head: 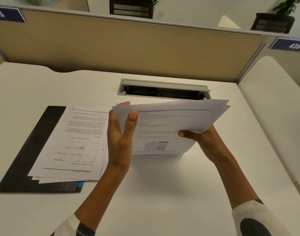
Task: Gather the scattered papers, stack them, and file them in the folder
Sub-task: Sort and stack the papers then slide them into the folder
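I hold a stack of printed white papers (171, 123) above the middle of the desk, tilted, its lower edge resting on the desk. My left hand (120, 133) grips its left edge, thumb on top. My right hand (202, 135) grips its right side from below. A black folder (21, 160) lies flat at the left. A second, slightly fanned pile of printed sheets (72, 142) rests on the folder, text upside down to me. A blue tab (80, 184) shows at the folder's lower right corner.
The white desk (154, 184) ends at a tan partition (128, 48). An open grey cable box (163, 89) sits just behind the held papers. A neighbouring desk (273, 108) adjoins on the right. Black mesh planters (131, 8) stand on the partition ledge.
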Available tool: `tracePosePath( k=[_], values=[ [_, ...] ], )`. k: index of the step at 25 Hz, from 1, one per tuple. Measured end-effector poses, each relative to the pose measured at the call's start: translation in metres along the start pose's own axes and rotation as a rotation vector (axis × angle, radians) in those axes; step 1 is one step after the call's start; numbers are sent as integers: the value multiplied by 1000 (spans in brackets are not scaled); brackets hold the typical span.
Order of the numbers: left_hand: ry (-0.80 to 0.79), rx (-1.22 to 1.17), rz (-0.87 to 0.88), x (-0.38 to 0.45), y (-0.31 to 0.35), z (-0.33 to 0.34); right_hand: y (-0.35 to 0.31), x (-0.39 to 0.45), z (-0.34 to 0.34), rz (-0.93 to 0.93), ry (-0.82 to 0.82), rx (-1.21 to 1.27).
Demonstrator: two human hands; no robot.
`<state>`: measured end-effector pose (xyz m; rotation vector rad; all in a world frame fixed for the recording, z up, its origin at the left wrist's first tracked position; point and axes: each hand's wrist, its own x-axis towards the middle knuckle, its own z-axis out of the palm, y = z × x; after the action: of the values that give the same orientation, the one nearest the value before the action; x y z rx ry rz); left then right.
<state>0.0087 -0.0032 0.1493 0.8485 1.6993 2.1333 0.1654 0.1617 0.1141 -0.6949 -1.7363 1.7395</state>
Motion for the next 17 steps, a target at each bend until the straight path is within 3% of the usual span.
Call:
tracePosePath(
  k=[4, 10, 13, 17],
  values=[
    [55, 35, -36, 12, 12, 3, 1, 0, 4, 10, -23, -19],
    [-98, 26, -74, 17, -9, -8, 10, 0, 7, 33, 20, 31],
    [-201, 158, -205, 15, -38, -21, 13, 2, 7, 31, 23, 25],
    [-209, 71, -327, 14, -66, -24, 27, 4, 4, 96, 39, -19]
  ],
)
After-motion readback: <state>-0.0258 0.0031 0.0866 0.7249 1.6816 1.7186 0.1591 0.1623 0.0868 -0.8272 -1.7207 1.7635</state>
